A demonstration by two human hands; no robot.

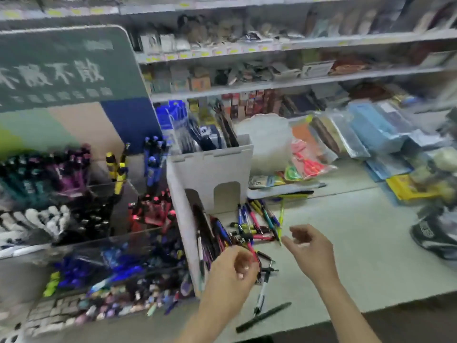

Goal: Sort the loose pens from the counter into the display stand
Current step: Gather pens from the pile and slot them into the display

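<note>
Stationery shelves blur behind the pale counter. Loose pens lie heaped on it beside the white cardboard box, right of the tiered display stand. I see my left hand curled, pinching a pink pen; my right hand hovers loosely curled, holding nothing.

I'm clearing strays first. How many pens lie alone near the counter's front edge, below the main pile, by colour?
Black pen: 1
White pen: 1
Total: 2
The pile behind them is too blurred to count.
</note>
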